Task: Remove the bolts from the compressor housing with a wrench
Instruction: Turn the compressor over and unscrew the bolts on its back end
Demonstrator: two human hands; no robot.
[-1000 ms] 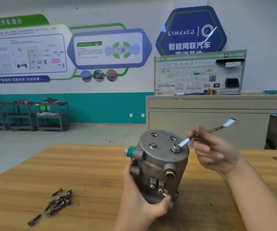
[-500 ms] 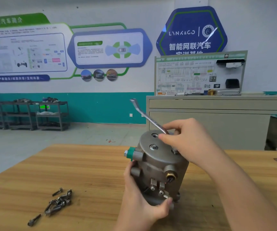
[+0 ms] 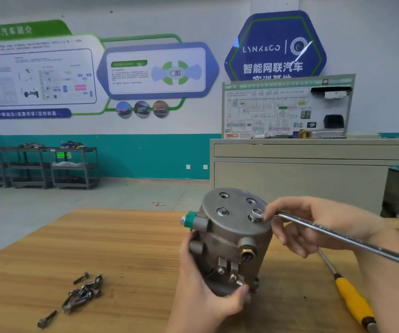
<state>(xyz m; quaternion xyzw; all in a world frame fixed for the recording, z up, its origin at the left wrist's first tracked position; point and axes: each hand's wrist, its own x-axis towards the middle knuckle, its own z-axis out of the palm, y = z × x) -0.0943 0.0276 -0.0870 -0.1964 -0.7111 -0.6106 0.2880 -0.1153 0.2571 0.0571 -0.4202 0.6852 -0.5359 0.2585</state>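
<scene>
Here right hand (image 3: 313,227) fingers pinch wrench (image 3: 337,239) seated on bolt (image 3: 256,216); left hand (image 3: 203,292) grips compressor housing (image 3: 229,234).

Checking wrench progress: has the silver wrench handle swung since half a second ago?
Yes. The silver wrench handle swung from up-left over the grey compressor housing round to its right.

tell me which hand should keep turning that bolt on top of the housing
The right hand: it already holds the wrench, whose ring end sits on the bolt. The left hand grips the compressor housing, steadying it.
</scene>
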